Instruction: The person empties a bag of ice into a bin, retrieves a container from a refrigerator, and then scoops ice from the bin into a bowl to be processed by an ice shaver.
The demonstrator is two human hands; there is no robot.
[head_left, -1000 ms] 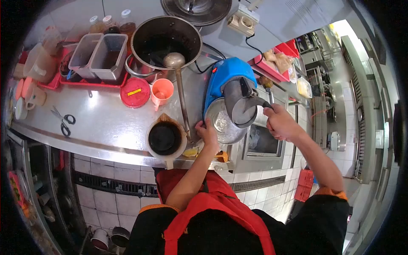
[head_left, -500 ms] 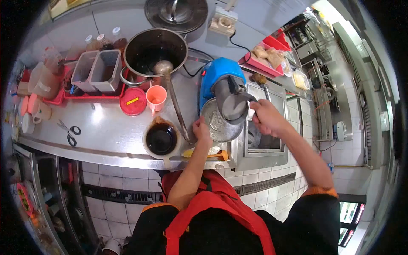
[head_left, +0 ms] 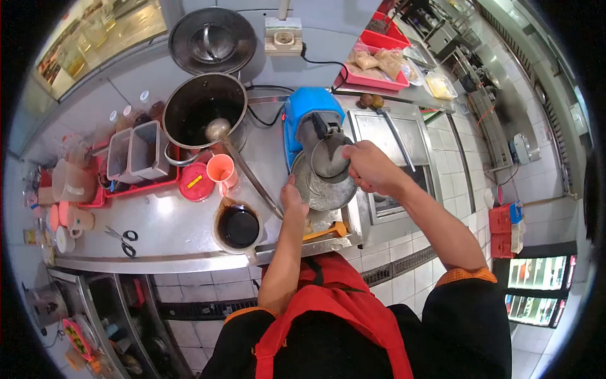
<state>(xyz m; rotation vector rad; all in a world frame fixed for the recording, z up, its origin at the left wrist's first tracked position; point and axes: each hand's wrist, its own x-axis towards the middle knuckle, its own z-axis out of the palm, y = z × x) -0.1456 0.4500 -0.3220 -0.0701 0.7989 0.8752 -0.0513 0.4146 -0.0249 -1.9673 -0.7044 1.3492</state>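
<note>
On the counter stands a blue machine (head_left: 314, 104) with a grey metal chute at its front. Below the chute is a round metal bowl (head_left: 323, 191). My left hand (head_left: 293, 197) holds the bowl by its left rim. A metal cup (head_left: 329, 159) is above the bowl, against the chute, and my right hand (head_left: 371, 167) is closed round its handle side. To the left of my left hand, a pot (head_left: 205, 114) holds dark liquid and a long-handled ladle (head_left: 218, 130). Nearer me is a container of dark liquid (head_left: 238, 227). An orange spoon (head_left: 339, 229) lies by the counter's front edge.
A pink cup (head_left: 221, 172), a red lid (head_left: 196, 182), scissors (head_left: 123, 241) and plastic bins (head_left: 149, 151) are on the left. A pot lid (head_left: 213, 42) leans on the wall. At the back right is a pink tray (head_left: 377, 77) of bags.
The camera view has shifted. The cup in my right hand is more upright and nearer the chute. My left hand stays on the bowl's rim.
</note>
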